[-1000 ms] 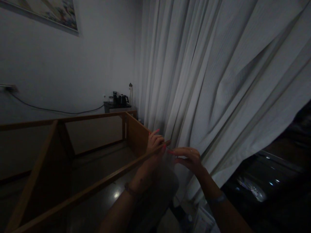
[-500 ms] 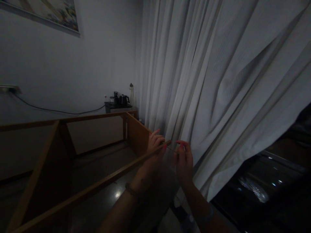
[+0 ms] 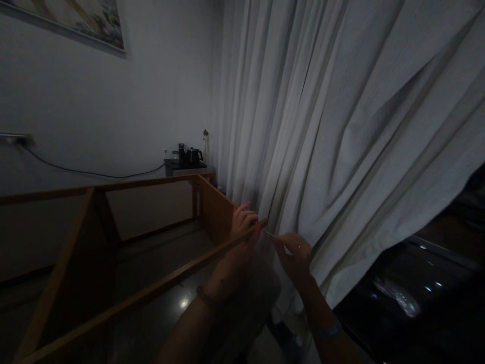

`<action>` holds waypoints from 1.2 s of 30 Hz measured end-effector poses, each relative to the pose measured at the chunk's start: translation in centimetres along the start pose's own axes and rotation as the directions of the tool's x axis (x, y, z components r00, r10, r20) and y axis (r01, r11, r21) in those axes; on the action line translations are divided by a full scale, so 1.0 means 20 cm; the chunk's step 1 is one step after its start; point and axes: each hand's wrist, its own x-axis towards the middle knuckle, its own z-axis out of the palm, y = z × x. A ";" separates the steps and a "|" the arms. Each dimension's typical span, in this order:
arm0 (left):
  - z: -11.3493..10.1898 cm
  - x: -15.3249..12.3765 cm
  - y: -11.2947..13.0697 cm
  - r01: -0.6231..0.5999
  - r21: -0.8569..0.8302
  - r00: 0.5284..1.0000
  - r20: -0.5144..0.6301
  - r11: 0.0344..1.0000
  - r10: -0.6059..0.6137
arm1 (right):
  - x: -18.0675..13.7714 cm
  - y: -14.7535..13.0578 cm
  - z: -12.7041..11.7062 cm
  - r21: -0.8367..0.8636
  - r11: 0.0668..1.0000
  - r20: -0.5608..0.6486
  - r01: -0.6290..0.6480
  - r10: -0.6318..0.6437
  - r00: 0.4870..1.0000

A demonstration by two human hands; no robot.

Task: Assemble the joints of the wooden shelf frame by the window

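Dimly, a thin rod [image 3: 271, 234] is seen pinched in the right hand [image 3: 296, 251], beside the wooden frame [image 3: 151, 290] corner clasped by the left hand [image 3: 244, 222].

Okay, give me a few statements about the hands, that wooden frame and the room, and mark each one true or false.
1. The left hand grips the wooden frame at its near corner. True.
2. The right hand is empty. False: it pinches a thin tool pointed at that corner.
3. The curtain is dark red. False: it is pale, hanging in folds.
4. A kettle stands on a small table by the far wall. True.
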 end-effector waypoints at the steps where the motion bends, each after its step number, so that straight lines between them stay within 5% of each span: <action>1: 0.00 0.00 0.00 -0.004 -0.003 1.000 -0.003 1.000 0.004 | 0.02 -0.02 -0.01 -0.032 0.999 0.011 -0.003 0.004 1.000; 4: 0.00 0.00 -0.01 -0.014 -0.005 1.000 -0.014 1.000 0.013 | 0.05 -0.11 -0.03 0.091 0.968 0.104 -0.233 0.223 0.969; 7: 0.00 0.00 0.00 -0.007 -0.002 1.000 -0.008 1.000 0.007 | 0.05 -0.18 -0.02 0.352 0.744 0.331 -0.568 0.468 0.819; 9: 0.00 0.00 0.01 -0.005 -0.003 1.000 -0.004 1.000 0.005 | 0.05 -0.19 -0.01 0.436 0.605 0.428 -0.666 0.511 0.745; 16: 0.00 0.00 0.01 -0.003 0.009 1.000 -0.008 1.000 0.004 | 0.03 -0.09 0.01 0.571 0.502 0.441 -0.649 0.479 0.759; 23: 0.01 0.00 0.00 0.003 0.005 1.000 -0.017 1.000 -0.003 | 0.01 -0.15 0.01 0.651 0.450 0.373 -0.612 0.513 0.774; 36: 0.00 0.00 0.00 -0.032 0.011 0.999 0.002 0.999 0.032 | -0.03 -0.13 -0.01 0.726 0.302 0.485 -0.618 0.412 0.771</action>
